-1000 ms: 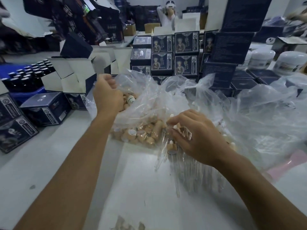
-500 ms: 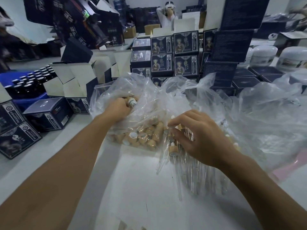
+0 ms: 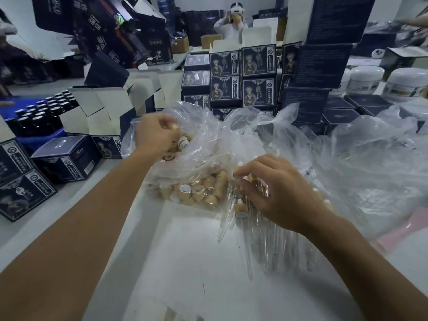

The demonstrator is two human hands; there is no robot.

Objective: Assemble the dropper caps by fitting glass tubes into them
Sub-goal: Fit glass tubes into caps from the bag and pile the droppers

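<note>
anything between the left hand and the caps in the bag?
Nothing visible. The left hand is already inside the open mouth of the clear plastic bag, fingers curled among the tan dropper caps. Motion blur hides whether it grips one. The right hand rests on the glass tubes.

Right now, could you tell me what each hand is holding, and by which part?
The left hand pinches something small, blurred, inside the cap bag. The right hand rests on glass tubes; grip unclear.

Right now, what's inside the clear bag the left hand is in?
The clear bag holds tan dropper caps, some showing white liners. The left hand is blurred, its fingers closed around one cap. Caps deeper in the pile are covered.
</note>
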